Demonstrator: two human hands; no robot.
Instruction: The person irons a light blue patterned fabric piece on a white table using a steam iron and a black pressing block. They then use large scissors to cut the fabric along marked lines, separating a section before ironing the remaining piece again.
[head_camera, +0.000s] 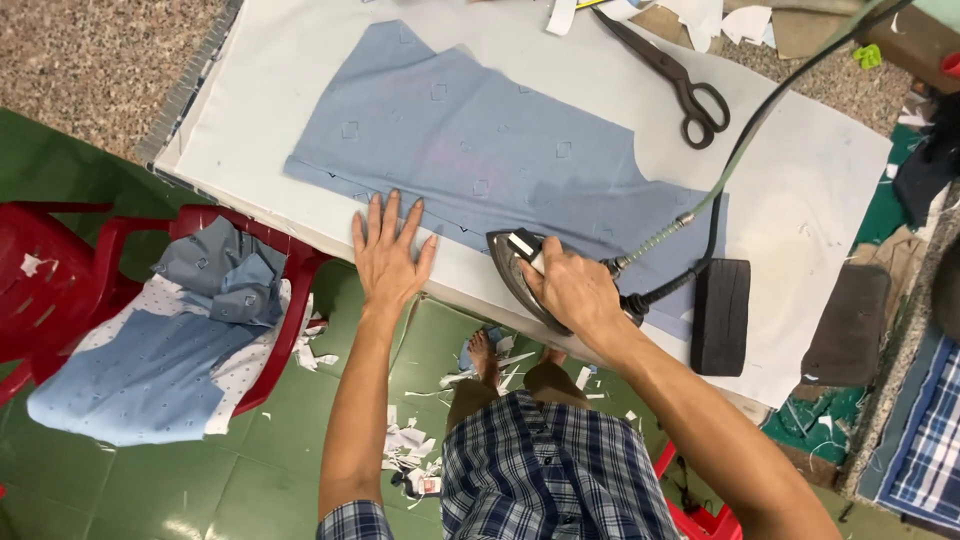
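Note:
A light blue cut fabric piece (470, 140) with small square marks lies flat on the white padded table (800, 190). My left hand (390, 255) rests flat with spread fingers on the fabric's near edge. My right hand (570, 290) grips the handle of a steam iron (515, 270), which sits on the near hem of the fabric, nose pointing left toward my left hand. A green-grey cord (740, 150) runs from the iron up to the right.
Black scissors (675, 75) lie at the table's far side. A black iron rest block (720, 315) sits right of the iron. A red plastic chair (150, 300) at left holds a pile of blue fabric pieces (170, 350). Paper scraps litter the green floor (410, 440).

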